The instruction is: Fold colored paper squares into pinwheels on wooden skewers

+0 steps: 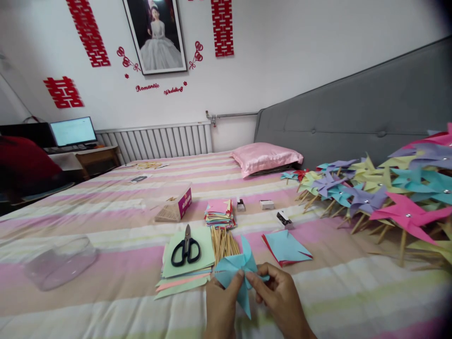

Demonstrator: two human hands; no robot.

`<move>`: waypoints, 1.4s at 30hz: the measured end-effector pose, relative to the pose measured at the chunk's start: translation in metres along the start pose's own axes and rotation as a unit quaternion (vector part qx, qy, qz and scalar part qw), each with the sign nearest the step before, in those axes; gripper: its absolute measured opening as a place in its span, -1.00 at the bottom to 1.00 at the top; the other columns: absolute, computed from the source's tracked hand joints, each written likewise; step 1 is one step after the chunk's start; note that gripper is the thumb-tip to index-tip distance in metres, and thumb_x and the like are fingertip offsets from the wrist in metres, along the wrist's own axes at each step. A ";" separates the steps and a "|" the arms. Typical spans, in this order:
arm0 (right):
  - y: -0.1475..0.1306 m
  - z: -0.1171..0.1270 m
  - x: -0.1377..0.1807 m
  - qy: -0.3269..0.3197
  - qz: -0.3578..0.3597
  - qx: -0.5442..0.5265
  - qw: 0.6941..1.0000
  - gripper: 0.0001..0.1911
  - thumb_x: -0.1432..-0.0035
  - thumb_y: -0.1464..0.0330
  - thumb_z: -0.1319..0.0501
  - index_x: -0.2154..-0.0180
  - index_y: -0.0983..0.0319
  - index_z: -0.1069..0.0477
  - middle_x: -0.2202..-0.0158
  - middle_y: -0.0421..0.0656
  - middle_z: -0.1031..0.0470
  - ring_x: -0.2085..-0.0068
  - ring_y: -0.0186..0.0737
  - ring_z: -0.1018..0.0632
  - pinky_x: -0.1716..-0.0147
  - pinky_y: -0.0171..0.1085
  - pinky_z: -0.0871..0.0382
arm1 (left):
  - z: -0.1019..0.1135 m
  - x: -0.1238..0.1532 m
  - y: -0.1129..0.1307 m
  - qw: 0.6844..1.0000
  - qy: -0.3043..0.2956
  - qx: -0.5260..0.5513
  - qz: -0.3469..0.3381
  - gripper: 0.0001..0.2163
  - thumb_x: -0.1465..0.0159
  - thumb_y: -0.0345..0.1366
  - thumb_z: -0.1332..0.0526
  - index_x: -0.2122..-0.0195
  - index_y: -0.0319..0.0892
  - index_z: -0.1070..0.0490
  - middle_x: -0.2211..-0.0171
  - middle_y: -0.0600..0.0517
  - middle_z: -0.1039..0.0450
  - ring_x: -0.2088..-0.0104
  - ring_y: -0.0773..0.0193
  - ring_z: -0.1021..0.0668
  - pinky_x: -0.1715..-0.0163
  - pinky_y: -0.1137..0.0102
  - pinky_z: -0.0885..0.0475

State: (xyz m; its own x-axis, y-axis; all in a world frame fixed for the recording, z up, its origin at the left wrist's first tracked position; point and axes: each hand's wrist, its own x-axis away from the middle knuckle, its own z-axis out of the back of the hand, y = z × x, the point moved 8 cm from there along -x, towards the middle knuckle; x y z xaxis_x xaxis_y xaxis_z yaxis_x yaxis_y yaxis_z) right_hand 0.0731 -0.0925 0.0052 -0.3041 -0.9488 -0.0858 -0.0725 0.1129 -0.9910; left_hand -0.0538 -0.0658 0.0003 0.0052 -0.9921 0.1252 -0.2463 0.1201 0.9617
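Both my hands hold a light blue paper pinwheel (235,269) low in the middle of the view, above the striped bed cover. My left hand (221,303) pinches its left side with closed fingers. My right hand (280,299) pinches its centre from the right, fingers also closed. Just behind the pinwheel lies a bundle of wooden sticks (223,242). Black scissors (186,249) rest on a stack of green and pink paper sheets (185,270) to the left. Cut blue and red paper (285,247) lies to the right.
A large heap of finished coloured pinwheels (384,193) fills the right side by the grey headboard (353,113). A stack of small coloured squares (219,213), an open cardboard box (174,207), a stapler (284,220), a clear plastic tub (60,261) and a pink pillow (264,157) lie on the bed.
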 end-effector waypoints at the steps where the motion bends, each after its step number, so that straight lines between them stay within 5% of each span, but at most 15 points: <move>1: -0.001 0.002 0.000 0.012 0.007 -0.008 1.000 -0.66 0.13 0.12 -0.27 0.56 0.24 -0.27 0.71 -0.32 -0.28 0.68 -0.40 -0.30 0.69 -0.43 -0.12 | 0.000 0.001 0.000 1.000 0.002 0.012 0.004 -0.83 0.07 -0.26 -0.32 0.53 -0.27 -0.44 0.61 0.03 -0.45 0.54 0.28 -0.44 0.46 0.42 -0.34; 6: -0.002 0.013 -0.001 0.081 0.044 -0.060 0.994 -0.58 0.18 0.18 -0.32 0.31 0.18 -0.19 0.38 -0.19 -0.44 0.49 -0.29 -0.45 0.54 -0.36 -0.31 | -0.002 0.003 -0.001 0.999 -0.008 0.037 0.021 -0.81 0.05 -0.26 -0.31 0.45 -0.28 -0.48 0.57 0.00 -0.50 0.47 0.22 -0.50 0.37 0.39 -0.37; 10: 0.006 0.010 -0.004 0.045 -0.002 -0.099 0.994 -0.41 0.18 0.20 -0.32 0.11 0.18 -0.14 0.38 -0.19 -0.44 0.41 -0.19 -0.50 0.43 -0.28 -0.36 | -0.005 0.002 -0.001 0.999 -0.012 0.037 0.009 -0.83 0.08 -0.27 -0.33 0.50 -0.27 -0.49 0.56 0.00 -0.52 0.49 0.24 -0.50 0.38 0.40 -0.37; 17: 0.010 0.009 -0.006 0.040 -0.040 -0.141 0.988 -0.42 0.23 0.26 -0.35 0.13 0.23 -0.21 0.46 -0.21 -0.47 0.42 -0.18 -0.50 0.41 -0.26 -0.36 | -0.009 0.002 -0.002 1.000 -0.020 0.005 -0.005 -0.80 0.14 -0.23 -0.36 0.54 -0.27 -0.53 0.57 -0.04 -0.52 0.50 0.21 -0.50 0.40 0.39 -0.39; 23: 0.007 0.008 -0.008 -0.012 -0.092 -0.192 0.977 -0.42 0.23 0.31 -0.34 0.13 0.23 -0.19 0.53 -0.27 -0.47 0.47 -0.24 -0.50 0.42 -0.29 -0.33 | -0.006 -0.006 -0.013 0.995 -0.067 -0.003 0.071 -0.67 0.23 -0.12 -0.38 0.53 -0.29 -0.48 0.67 0.03 -0.39 0.59 0.27 -0.42 0.57 0.41 -0.35; 30: 0.020 0.014 -0.010 -0.066 -0.162 -0.110 0.978 -0.50 0.29 0.36 -0.33 0.19 0.23 -0.32 0.58 -0.29 -0.44 0.53 -0.27 -0.48 0.54 -0.36 -0.28 | 0.003 -0.010 -0.007 0.985 -0.114 -0.086 0.101 -0.65 0.16 -0.05 -0.32 0.56 -0.29 -0.48 0.68 0.04 -0.38 0.64 0.37 -0.36 0.63 0.50 -0.21; 42: 0.017 0.011 -0.011 -0.121 -0.077 -0.029 0.989 -0.48 0.33 0.46 -0.26 0.19 0.23 -0.30 0.60 -0.32 -0.40 0.57 -0.35 -0.38 0.58 -0.39 -0.20 | -0.011 -0.001 -0.007 0.972 -0.164 -0.164 0.046 -0.80 0.18 -0.28 -0.35 0.69 -0.28 -0.38 0.75 0.12 -0.29 0.69 0.45 -0.25 0.66 0.52 -0.09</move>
State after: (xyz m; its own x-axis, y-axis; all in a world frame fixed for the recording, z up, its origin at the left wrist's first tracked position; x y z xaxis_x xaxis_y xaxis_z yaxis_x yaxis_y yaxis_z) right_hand 0.0861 -0.0832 -0.0115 -0.0493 -0.9981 0.0368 -0.1565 -0.0287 -0.9873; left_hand -0.0416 -0.0657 -0.0036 -0.3256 -0.9278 0.1822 0.0907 0.1612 0.9828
